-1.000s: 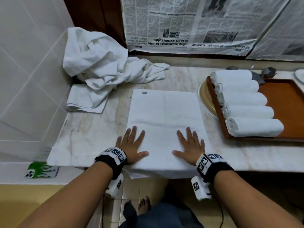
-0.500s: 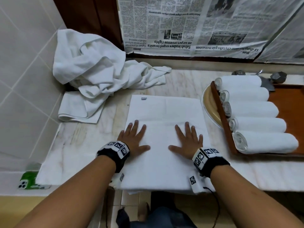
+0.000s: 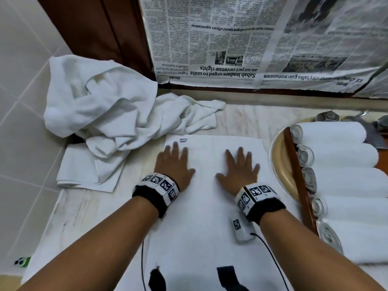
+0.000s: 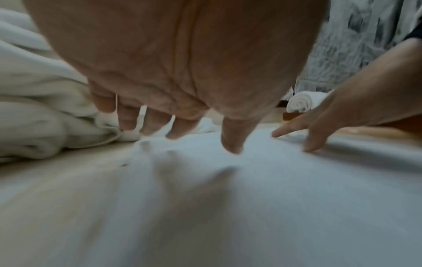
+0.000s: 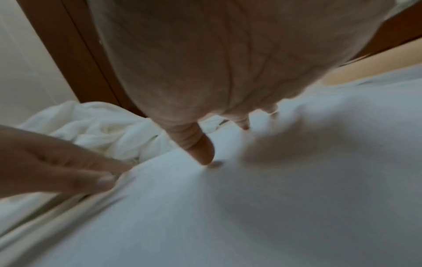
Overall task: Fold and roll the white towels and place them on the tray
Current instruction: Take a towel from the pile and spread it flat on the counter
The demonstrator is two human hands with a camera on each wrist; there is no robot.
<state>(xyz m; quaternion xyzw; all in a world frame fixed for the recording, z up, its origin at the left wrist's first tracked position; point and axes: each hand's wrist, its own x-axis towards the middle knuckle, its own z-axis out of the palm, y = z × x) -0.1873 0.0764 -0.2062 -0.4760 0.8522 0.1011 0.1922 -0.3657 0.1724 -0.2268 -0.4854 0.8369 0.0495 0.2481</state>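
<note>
left hand (image 3: pixel 174 164) | right hand (image 3: pixel 239 169) | flat (fingers spread) on towel (image 3: pixel 210 206)

Bare forearms wear black wristbands (image 3: pixel 266 211) with white marker tiles.

Five rolled towels (image 3: pixel 344 177) lay side by side on one wooden tray (image 3: pixel 298 173). Left of the tray, one flat towel (image 3: pixel 210 206) was spread under two hands. Farther left sat one crumpled heap of towels (image 3: pixel 109 106) atop one folded towel (image 3: pixel 84 173).
</note>
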